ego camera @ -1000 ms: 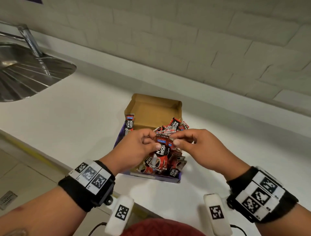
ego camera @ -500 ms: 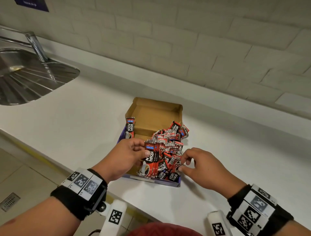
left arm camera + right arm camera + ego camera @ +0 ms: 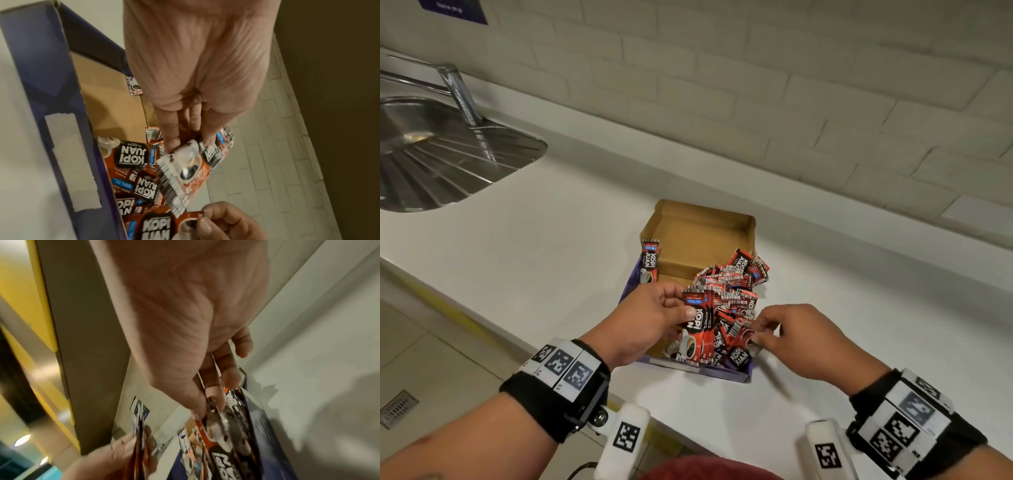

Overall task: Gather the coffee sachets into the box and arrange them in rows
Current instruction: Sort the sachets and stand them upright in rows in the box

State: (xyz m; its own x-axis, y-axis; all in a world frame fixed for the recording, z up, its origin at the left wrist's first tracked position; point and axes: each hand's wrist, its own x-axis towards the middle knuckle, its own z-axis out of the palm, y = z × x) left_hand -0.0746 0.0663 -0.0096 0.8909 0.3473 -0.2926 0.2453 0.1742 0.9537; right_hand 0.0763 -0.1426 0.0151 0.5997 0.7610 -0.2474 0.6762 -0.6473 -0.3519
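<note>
An open cardboard box (image 3: 702, 233) with purple outer walls sits on the white counter. A jumbled heap of red and black coffee sachets (image 3: 732, 284) fills its right half. One sachet (image 3: 650, 260) stands against the left wall. My left hand (image 3: 654, 315) grips an aligned stack of sachets (image 3: 697, 325) upright over the box's near part; the left wrist view shows that stack (image 3: 193, 164) between thumb and fingers. My right hand (image 3: 784, 329) pinches a single sachet (image 3: 743, 337) at the near right of the heap, seen close as the pinched sachet (image 3: 218, 418).
A steel sink drainboard (image 3: 448, 154) and tap (image 3: 460, 92) lie at the far left. A tiled wall (image 3: 756, 85) runs behind the counter (image 3: 551, 246). The counter's front edge (image 3: 448, 301) drops to a tiled floor on the left.
My right hand let go of the stack, dropped to the near right of the heap and pinched a single sachet. My left hand kept the stack and shifted slightly left.
</note>
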